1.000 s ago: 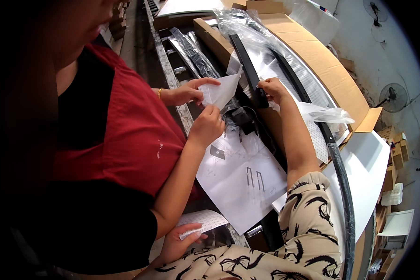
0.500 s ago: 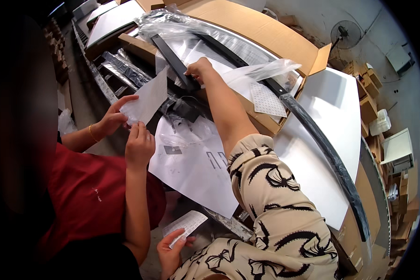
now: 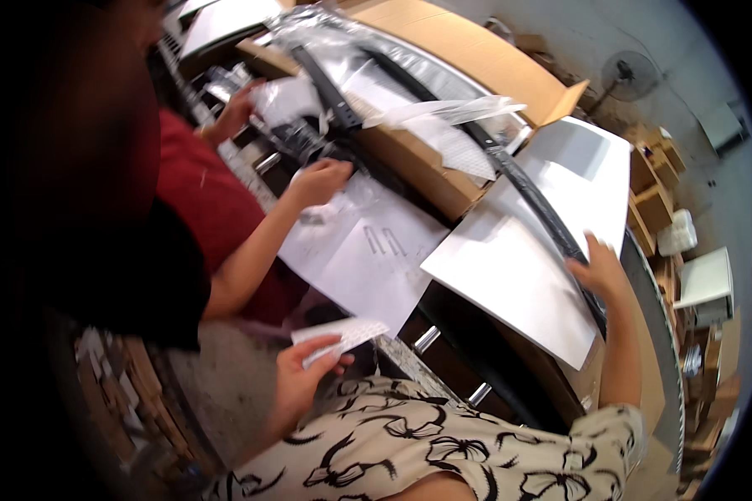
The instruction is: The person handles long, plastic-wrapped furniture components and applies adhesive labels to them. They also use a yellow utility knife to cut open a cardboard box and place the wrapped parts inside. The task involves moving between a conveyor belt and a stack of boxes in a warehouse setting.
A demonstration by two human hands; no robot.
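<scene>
Right hand resting on the long black strip, fingers spread flat and loose, not gripping. Strip running away up and to the left, over the white sheet and into the cardboard box, long axis slanting across the bench. Left hand low and near the body, well apart from the strip, pinching a small white card between thumb and fingers. Right hand far the nearer.

1. Bright, even light falls on the white sheet; its paper glares slightly.
2. Left of the sheet, a dark blurred mass blocks the view.
3. Straight edges bend around the sheet; the corners are black.
4. Motion blur softens everything.
</scene>
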